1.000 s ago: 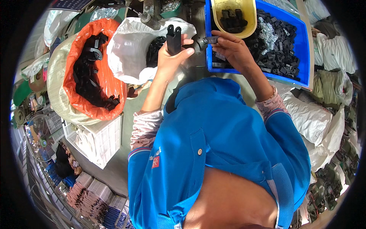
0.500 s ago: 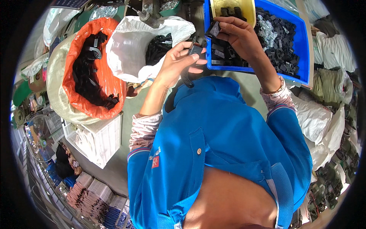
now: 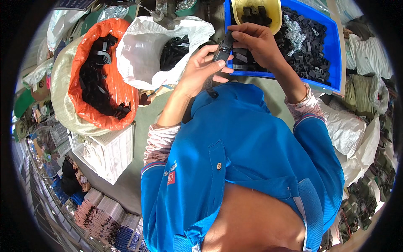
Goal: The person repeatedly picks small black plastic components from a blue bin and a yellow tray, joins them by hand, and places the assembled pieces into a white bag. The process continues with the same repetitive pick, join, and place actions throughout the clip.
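Note:
My left hand point(image 3: 200, 69) is closed around a black strap with a plastic buckle point(image 3: 221, 54), its thumb lying on the buckle. The strap's lower end curls down below that hand, in front of the blue shirt. Just above, my right hand point(image 3: 256, 40) pinches the upper end of the same black piece between thumb and fingertips. Whether a separate small part is also in that pinch, I cannot tell. Both hands are over the near left edge of a blue tray point(image 3: 285, 78) full of small black plastic parts.
A yellow bin point(image 3: 277, 21) with black parts sits in the tray, beside a heap of shiny metal pieces point(image 3: 294, 35). Left of my hands stand a white sack point(image 3: 138, 50) of black straps and an orange-lined sack point(image 3: 126, 90) of black pieces. Below them is a white crate point(image 3: 109, 155).
My right hand has come down and left from the tray, where it held a small black block, to the upper end of the strap. My left hand has shifted slightly right.

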Demonstrator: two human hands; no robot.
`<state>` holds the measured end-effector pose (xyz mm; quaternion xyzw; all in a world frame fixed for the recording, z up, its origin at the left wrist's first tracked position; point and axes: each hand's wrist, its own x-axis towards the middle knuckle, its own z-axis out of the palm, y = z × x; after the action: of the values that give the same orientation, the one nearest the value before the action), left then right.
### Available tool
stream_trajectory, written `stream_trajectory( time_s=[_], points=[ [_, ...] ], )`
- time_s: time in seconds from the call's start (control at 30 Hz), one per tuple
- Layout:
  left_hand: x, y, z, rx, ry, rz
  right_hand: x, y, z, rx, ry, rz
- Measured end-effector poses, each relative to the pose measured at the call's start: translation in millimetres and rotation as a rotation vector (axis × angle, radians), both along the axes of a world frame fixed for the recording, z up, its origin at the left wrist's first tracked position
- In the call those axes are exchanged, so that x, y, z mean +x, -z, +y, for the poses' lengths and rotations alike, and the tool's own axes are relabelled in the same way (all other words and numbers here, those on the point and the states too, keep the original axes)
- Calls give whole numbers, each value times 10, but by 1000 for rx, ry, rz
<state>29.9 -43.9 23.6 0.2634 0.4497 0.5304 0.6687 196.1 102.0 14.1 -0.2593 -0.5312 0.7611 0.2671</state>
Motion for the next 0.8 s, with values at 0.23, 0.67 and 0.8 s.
stream_trajectory(
  time_s=[0.23, 0.67, 0.8],
  points=[
    [-5, 63, 42, 15, -17, 50, -9, 16, -158, 113, 16, -77],
    [40, 39, 55, 175, -113, 1050, -23, 102, -469, -78, 147, 49],
    [-93, 277, 8, 235, -195, 860, 98, -55, -7, 305, 37, -246]
  ],
)
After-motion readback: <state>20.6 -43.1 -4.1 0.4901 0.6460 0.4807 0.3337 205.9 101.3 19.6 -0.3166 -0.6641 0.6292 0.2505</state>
